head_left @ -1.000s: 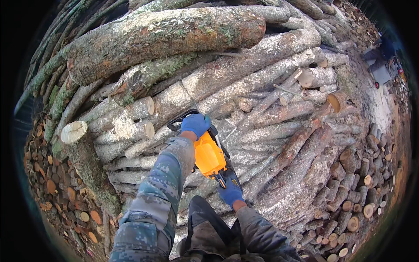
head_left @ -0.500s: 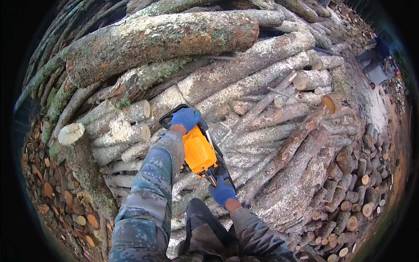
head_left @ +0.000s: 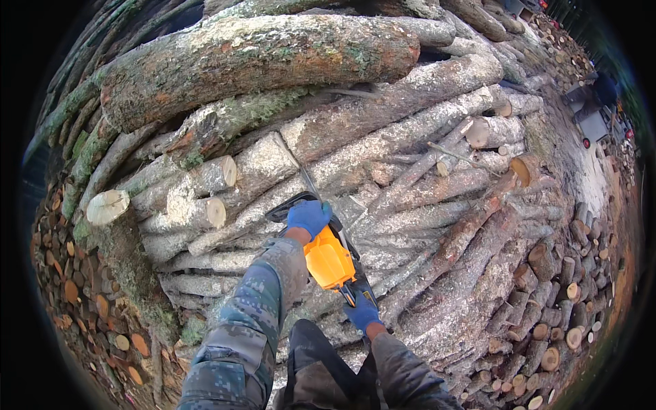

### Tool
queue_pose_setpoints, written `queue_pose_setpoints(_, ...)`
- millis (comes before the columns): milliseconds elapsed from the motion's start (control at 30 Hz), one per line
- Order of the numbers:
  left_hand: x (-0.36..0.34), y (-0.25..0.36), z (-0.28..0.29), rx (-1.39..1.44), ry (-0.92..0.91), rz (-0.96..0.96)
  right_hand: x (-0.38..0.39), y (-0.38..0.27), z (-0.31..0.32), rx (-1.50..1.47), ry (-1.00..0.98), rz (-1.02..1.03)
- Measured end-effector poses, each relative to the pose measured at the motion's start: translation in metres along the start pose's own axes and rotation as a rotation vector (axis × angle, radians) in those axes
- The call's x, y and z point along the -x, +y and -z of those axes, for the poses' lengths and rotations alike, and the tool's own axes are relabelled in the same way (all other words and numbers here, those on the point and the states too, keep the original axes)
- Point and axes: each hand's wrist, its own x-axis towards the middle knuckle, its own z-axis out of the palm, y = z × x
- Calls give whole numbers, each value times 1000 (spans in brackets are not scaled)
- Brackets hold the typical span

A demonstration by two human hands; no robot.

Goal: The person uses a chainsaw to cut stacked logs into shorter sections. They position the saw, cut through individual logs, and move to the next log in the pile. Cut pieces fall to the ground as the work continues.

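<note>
An orange and black chainsaw [head_left: 329,261] is held in front of me, its bar [head_left: 304,174] pointing away and to the left. In a blue glove, my left hand [head_left: 309,217] grips the front handle, just behind the black hand guard [head_left: 290,203]. My right hand [head_left: 363,314], gloved in blue too, is closed round the rear handle. The bar's far end lies at a narrow cut across a thick log [head_left: 328,130] dusted with sawdust; how deep it sits I cannot tell. My fingertips are partly hidden.
A thick mossy log [head_left: 260,58] lies across the far side. Cut log ends [head_left: 217,212] stick out at left, near a slanting trunk [head_left: 126,253]. Short rounds are heaped at left [head_left: 82,314] and right [head_left: 540,328]. Sawdust-covered branches [head_left: 417,219] lie under the saw.
The chainsaw and both hands have come back toward me and slightly right. More of the bar and of the cut in the log shows now. Both hands keep their hold.
</note>
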Motion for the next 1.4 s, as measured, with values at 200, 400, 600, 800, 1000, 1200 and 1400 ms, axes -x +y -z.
queue_pose_setpoints(200, 11, 15, 10, 37, -89, 64, 10, 15, -1, -49, 63, 32)
queue_pose_setpoints(400, 50, 33, 34, 84, -164, -56, 82, 6, 26, -251, 104, 157)
queue_pose_setpoints(600, 105, 55, 34, 192, -199, -70, 149, 18, 38, -479, 138, 207)
queue_pose_setpoints(800, 144, 65, 50, 330, -261, -34, 185, 51, 45, -174, 120, 249)
queue_pose_setpoints(1000, 239, 81, 41, 524, -386, -4, 264, 106, 62, -58, 128, 413)
queue_pose_setpoints(1200, 352, 98, -9, 853, -462, 58, 292, 124, 105, -161, -61, 33)
queue_pose_setpoints(1400, 421, 52, -21, 1163, -255, 367, 220, 112, 149, 526, -354, 290)
